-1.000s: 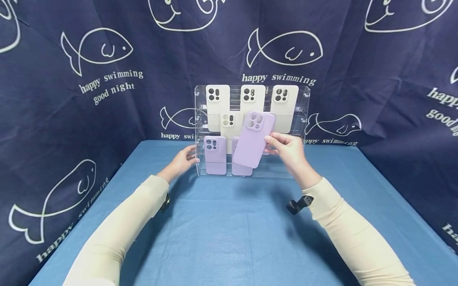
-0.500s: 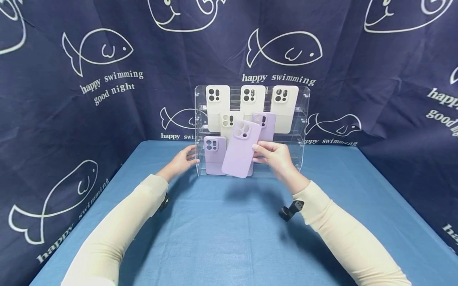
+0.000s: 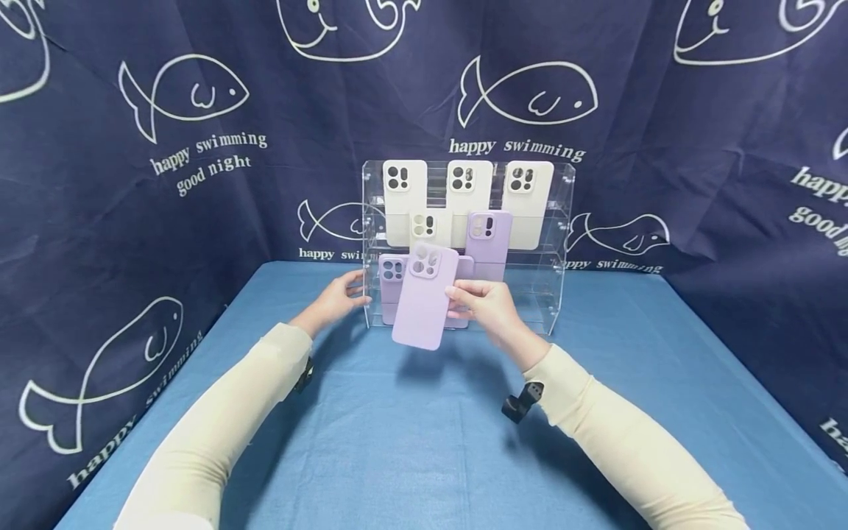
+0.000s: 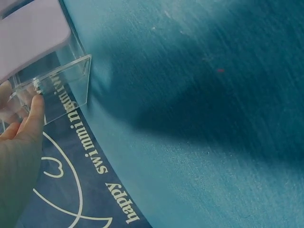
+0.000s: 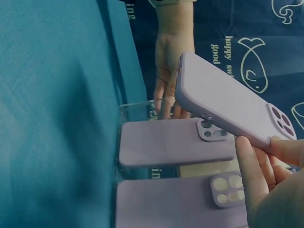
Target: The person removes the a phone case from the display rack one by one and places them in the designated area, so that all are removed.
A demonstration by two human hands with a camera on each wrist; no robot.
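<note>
In the head view, the right hand [image 3: 486, 305] pinches a purple phone case [image 3: 422, 302] by its right edge, thumb against the back, holding it tilted in front of the clear display rack [image 3: 539, 288] and above the blue desk [image 3: 397, 456]. The left hand [image 3: 334, 300] touches the rack's left side panel with its fingers fairly straight. Seven cases stand on the rack: three white cases [image 3: 405, 202] along the top tier, a cream case [image 3: 430, 227] and a purple case [image 3: 489, 239] in the middle, and two more purple ones below, partly hidden by the held case. Seven are thus on the rack and one is off it; whether that one is being put up or taken down cannot be told. The dark blue backdrop [image 3: 397, 110] reads "happy swimming" and "good night" beside line-drawn fish.

In the left wrist view, the fingers lie against the clear panel, a purple case near them; "happy swimming" runs along the cloth.

In the right wrist view, the held case slants over two purple ones, gripped between thumb and fingers, with the left hand beyond. "happy swi" and "good" can be made out behind. No brand or label is readable on any case.
</note>
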